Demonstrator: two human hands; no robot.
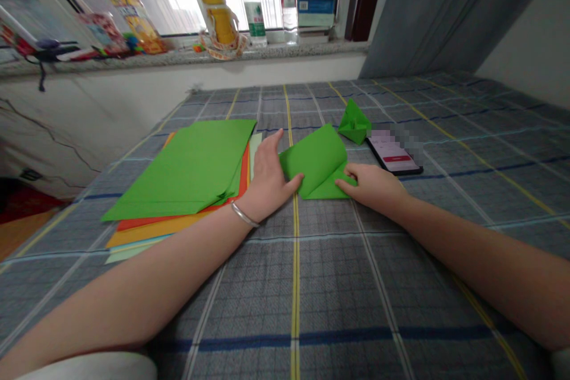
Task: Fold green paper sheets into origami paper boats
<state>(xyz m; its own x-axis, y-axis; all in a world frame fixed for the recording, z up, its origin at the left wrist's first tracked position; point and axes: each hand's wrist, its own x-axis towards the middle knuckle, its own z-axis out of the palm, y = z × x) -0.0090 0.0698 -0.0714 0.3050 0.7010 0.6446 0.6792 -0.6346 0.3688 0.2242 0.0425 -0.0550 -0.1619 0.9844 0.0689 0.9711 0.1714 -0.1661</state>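
Note:
A green sheet of paper [317, 160] lies half folded on the checked cloth, its upper layer curling over. My left hand [267, 178] rests at the sheet's left edge, fingers stretched out and the thumb pressing on the paper. My right hand [371, 185] sits at the sheet's lower right corner, its fingertips pressing the fold down. A silver bangle [244, 214] circles my left wrist. Behind the sheet stands a small folded green paper figure [354, 122].
A stack of coloured paper [187, 172], green on top with red, orange and pale sheets below, lies left of my left hand. A phone [394, 153] with a lit screen lies to the right. Bottles [252, 3] and boxes [317, 6] line the windowsill.

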